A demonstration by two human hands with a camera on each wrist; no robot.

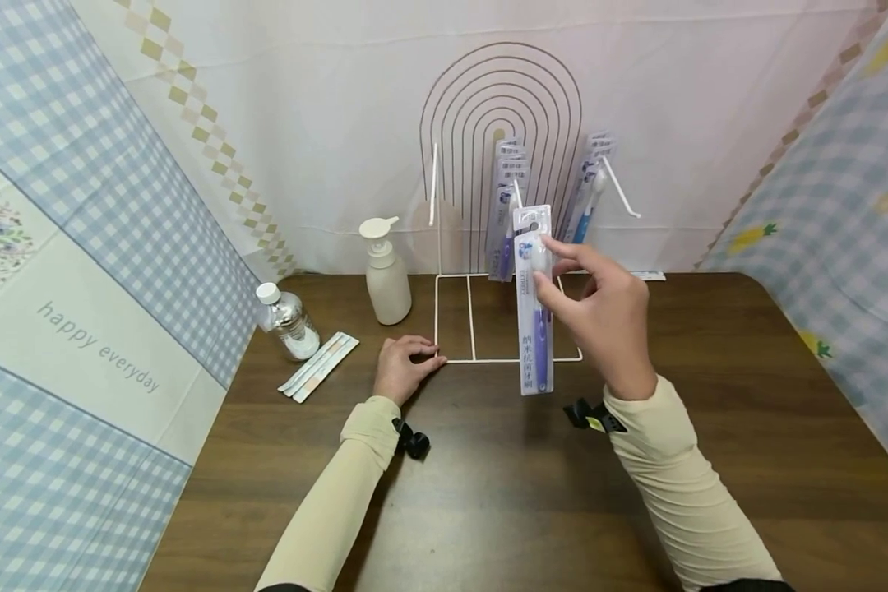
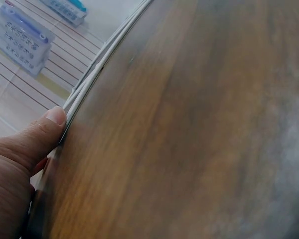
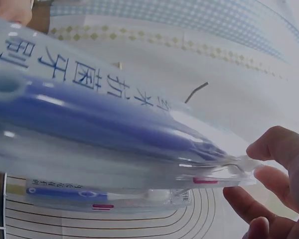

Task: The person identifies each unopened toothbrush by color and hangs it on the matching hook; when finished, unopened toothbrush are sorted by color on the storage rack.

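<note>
The right hand point(image 1: 599, 316) is raised above the bench point(image 1: 533, 493), wrist bent, with thumb and fingers point(image 1: 555, 247) pinching a packaged toothbrush point(image 1: 534, 312) near its upper end. The pack hangs upright in the air in front of the wire display rack point(image 1: 499, 205), its top close to the middle peg; whether it touches that peg I cannot tell. The left hand point(image 1: 401, 370) lies low on the bench, fingers loosely curled, the thumb point(image 2: 50, 122) pressed against the front left corner of the rack's white wire base point(image 1: 451, 359).

The pack is a long clear blister with a purple-handled brush inside, a white card top and a column of blue printed characters down the lower half. In the right wrist view it fills the frame, glossy, with the purple handle lying lengthwise.

More toothbrush packs point(image 1: 509, 210) hang behind it on the middle peg, and a second bunch point(image 1: 590, 189) on the right peg; the left peg point(image 1: 432, 185) stands bare. Left of the rack are a pump bottle point(image 1: 385, 271), a small water bottle point(image 1: 287, 321) and some flat strips point(image 1: 318, 366) lying by the bench's left edge. Patterned cloth screens close in at the back and both sides. The front and right parts of the bench are open wood.
</note>
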